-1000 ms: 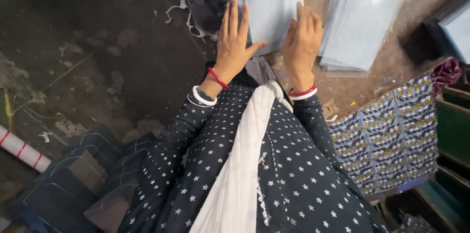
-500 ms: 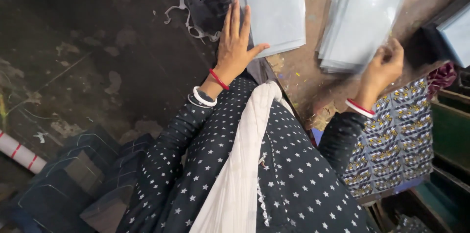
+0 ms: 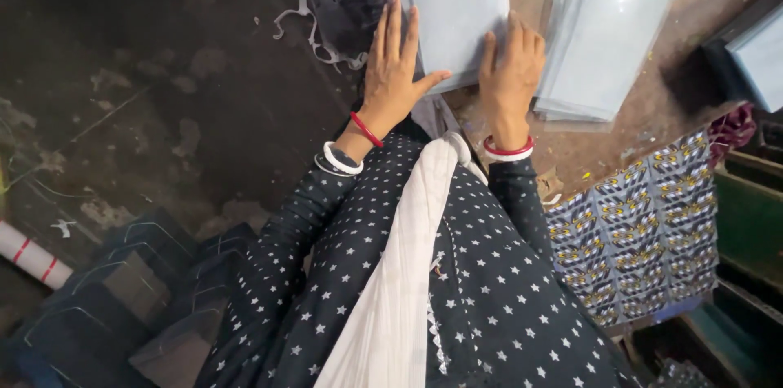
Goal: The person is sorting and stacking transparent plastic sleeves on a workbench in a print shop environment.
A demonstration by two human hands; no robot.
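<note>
A stack of pale blue sheets (image 3: pixel 457 4) lies on the brown worktable (image 3: pixel 636 135). My left hand (image 3: pixel 395 70) lies flat on the stack's left edge, fingers apart and thumb under its near corner. My right hand (image 3: pixel 510 70) presses on the stack's near right corner with fingers curled down. Both wrists carry red and white bangles. A second stack of pale sheets under clear film (image 3: pixel 608 29) lies just right of my right hand, apart from it.
A patterned blue and yellow cloth (image 3: pixel 636 233) hangs at the table's near edge. Dark bags and white straps (image 3: pixel 334 4) lie left of the stack. Dark stacked crates (image 3: pixel 122 290) stand on the dirty floor at lower left. Green bins (image 3: pixel 746 217) are at the right.
My right hand went out to the right-hand stack half a second ago and has come back onto the near right corner of the left stack. My left hand stayed in place.
</note>
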